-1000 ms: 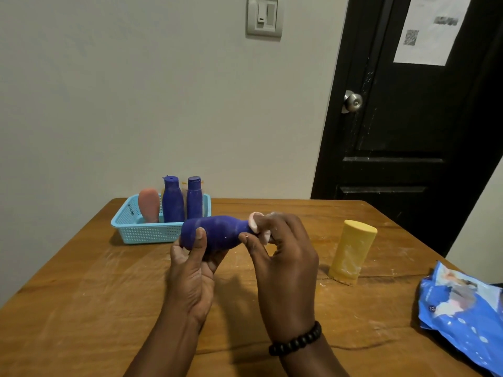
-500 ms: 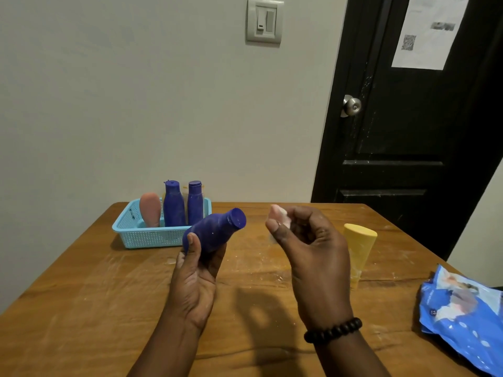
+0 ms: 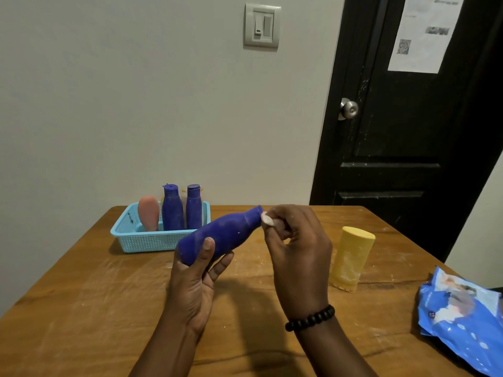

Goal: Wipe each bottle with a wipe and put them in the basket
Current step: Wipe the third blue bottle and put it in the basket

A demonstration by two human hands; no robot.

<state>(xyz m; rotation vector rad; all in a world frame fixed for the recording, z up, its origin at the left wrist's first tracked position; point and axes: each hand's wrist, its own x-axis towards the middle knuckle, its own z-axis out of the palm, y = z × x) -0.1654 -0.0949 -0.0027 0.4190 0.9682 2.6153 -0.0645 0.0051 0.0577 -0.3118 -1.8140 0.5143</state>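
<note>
Wooden table [image 3: 81, 308], grey wall, black door [image 3: 408, 131]. Left hand [image 3: 196, 281] grips blue bottle [image 3: 220, 235], long axis tilted, cap up-right; right hand [image 3: 296, 248] pinches wipe [image 3: 267, 220] at cap.

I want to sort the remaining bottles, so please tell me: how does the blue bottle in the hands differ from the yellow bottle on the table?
The blue bottle is held tilted in the left hand; the yellow bottle stands on the table, untouched. The blue bottle narrows to a neck, where the right hand presses a wipe; the yellow bottle is wide with a flat top. Both are outside the basket and show pale smudges.
</note>
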